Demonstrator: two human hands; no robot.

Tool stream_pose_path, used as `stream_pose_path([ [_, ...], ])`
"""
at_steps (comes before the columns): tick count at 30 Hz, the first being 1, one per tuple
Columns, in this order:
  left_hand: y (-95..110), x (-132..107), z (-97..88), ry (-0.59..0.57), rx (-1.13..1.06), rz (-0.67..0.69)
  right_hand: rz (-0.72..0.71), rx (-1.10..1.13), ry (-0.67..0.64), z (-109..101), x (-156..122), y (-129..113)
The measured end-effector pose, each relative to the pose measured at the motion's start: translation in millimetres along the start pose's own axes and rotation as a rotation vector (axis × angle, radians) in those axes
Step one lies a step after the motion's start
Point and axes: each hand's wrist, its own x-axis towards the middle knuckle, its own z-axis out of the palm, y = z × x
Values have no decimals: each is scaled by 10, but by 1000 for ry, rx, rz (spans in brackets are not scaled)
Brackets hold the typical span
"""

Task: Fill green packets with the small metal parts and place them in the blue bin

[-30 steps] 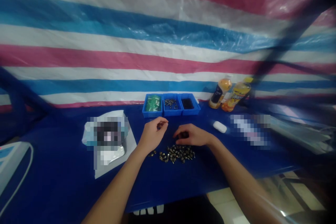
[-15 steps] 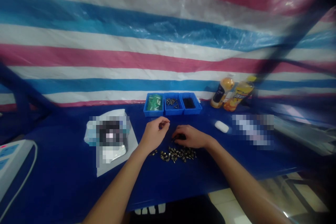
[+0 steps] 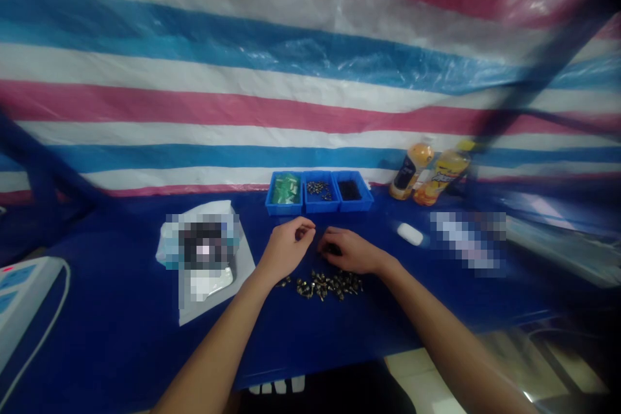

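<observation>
Two hands sat at far edge of pile of small metal pieces (image 3: pixel 328 284), mid bench (image 3: pixel 121 336). Left hand (image 3: pixel 286 249) had fingers (image 3: pixel 305 230) pinched narrow; whether a piece sat between them, too small to tell. Right hand (image 3: pixel 353 252) lay just right of it, fingers curled over something dark; grip could not be told. Step looked like picking pieces singly; such small pieces called for fine fingertip pinch. Three blue bins (image 3: pixel 319 193) stood beyond hands.

Nothing legible: the labels on the two bottles (image 3: pixel 444 176) are too blurred.
</observation>
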Motion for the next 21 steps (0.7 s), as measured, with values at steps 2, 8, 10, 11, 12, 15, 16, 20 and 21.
stream_pose_path([
  [2,-1,1,0,-7,-5,-4,0,9,11,0,4,4],
  [8,-15,2,7,-19,-2,-4,-10,11,26,5,7,61],
  [10,-19,1,11,-22,-3,-3,10,4,46,15,11,87],
  [11,-19,-1,12,-24,-4,-3,25,-1,55,20,13,97],
  [12,-19,-2,12,-25,-5,-4,40,-7,61,25,16,106],
  [15,-14,-6,8,-29,-4,-6,68,-2,83,32,26,111],
  [16,-13,-5,6,-31,-3,-8,69,10,95,30,29,108],
  [20,3,0,-8,-32,-12,-18,114,107,160,4,32,88],
  [21,12,0,-12,-35,-15,-16,141,140,178,-4,30,85],
])
